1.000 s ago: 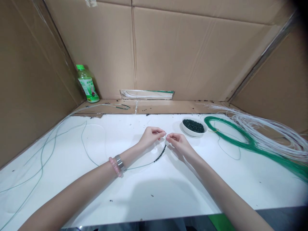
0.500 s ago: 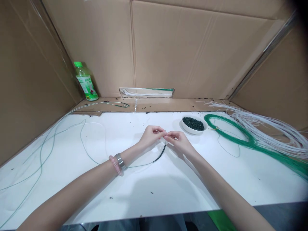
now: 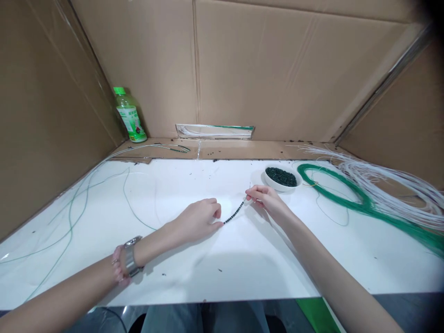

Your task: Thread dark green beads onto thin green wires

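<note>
A row of small dark beads (image 3: pixel 234 213) is strung on a thin green thread, sloping up to the right between my two hands. My right hand (image 3: pixel 265 198) is closed, thumb and fingertips pinching the strand just past its upper end, where a thin tip sticks up. At the lower end my left hand (image 3: pixel 201 220) is closed on the strand, its thumb tip against the last beads. The thread (image 3: pixel 133 224) runs on behind the left wrist in a loose loop. Beyond my right hand stands a white bowl (image 3: pixel 282 187) filled with dark beads.
A green thread bundle (image 3: pixel 336 187) and coiled white strands (image 3: pixel 391 180) lie on the right. Long strands with beaded ends (image 3: pixel 180 149) stretch along the left. A green-capped bottle (image 3: pixel 132 120) stands in the back left corner. Cardboard walls (image 3: pixel 256 69) enclose the white tabletop (image 3: pixel 194 182).
My left hand has left my right fingertips and slid down-left along the strand to the beads' lower end. My right hand has shifted slightly right. The bead row now lies straighter.
</note>
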{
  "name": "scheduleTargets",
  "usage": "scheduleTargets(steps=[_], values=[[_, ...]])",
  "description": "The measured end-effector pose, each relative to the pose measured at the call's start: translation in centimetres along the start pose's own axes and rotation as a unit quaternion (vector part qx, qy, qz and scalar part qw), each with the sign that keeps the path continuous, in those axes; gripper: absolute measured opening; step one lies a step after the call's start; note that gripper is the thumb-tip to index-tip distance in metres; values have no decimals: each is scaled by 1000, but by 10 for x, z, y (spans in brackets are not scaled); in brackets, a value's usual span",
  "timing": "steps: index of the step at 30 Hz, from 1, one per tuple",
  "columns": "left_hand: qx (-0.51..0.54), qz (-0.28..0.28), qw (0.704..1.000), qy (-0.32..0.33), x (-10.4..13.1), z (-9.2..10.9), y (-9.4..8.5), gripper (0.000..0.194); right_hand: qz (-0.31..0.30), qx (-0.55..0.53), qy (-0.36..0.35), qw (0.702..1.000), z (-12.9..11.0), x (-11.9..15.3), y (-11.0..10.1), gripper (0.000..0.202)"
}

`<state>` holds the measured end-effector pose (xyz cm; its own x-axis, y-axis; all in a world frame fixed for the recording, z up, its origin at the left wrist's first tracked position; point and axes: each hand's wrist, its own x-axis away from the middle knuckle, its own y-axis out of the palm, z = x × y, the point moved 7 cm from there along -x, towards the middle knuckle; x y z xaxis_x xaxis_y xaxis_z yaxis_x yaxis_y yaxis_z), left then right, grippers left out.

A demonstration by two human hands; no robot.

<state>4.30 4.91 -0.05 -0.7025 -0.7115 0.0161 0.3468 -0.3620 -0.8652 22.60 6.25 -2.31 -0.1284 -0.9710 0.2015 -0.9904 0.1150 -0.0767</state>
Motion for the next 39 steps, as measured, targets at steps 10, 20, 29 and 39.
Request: scheduleTargets(steps=[10, 20, 29, 39], values=[[160, -3, 987, -23, -2, 5, 10, 19, -4, -124, -10, 992, -10, 5, -6, 29], [270, 27, 960, -68, -6, -9, 14, 26, 6, -169, -37, 985, -17, 12, -6, 30], [269, 59, 960, -44, -2, -12, 11, 28, 1, -166, -48, 985, -20, 17, -2, 33], [248, 83, 965, -38, -5, -12, 4, 21, 12, -146, -44, 988, -17, 16, -2, 32]])
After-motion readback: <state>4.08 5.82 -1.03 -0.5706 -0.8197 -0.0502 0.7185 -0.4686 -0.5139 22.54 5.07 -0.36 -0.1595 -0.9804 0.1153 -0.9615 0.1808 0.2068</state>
